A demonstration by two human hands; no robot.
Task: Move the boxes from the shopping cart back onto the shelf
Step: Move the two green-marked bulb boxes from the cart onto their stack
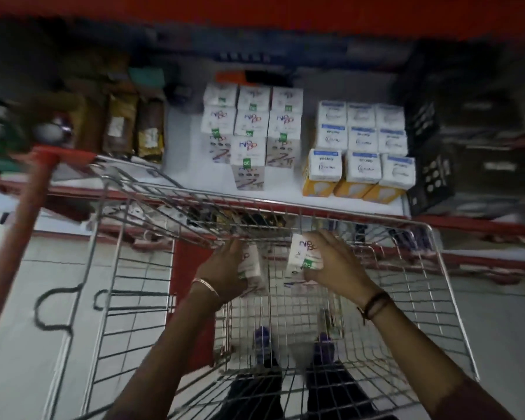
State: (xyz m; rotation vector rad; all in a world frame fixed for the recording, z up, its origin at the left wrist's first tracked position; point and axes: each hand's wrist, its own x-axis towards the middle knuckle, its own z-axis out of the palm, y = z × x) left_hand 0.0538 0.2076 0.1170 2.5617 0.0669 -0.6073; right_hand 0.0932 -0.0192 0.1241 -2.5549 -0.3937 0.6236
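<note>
Both my hands reach into the wire shopping cart (437,268) near its far end. My right hand (334,265) grips a white box (303,253) with purple lettering and a green mark, lifted a little above the cart floor. My left hand (225,268) is closed around a second white box (252,268), which stands upright in the cart and is partly hidden by my fingers. On the white shelf (285,183) beyond the cart, matching white boxes (249,128) stand stacked in rows.
To the right on the shelf stand white and blue boxes (361,140) with orange sides. Brown packets (134,125) fill the left, dark crates (428,153) the right. The cart's red handle (22,225) slants at the left. A red shelf edge (467,222) runs just past the cart.
</note>
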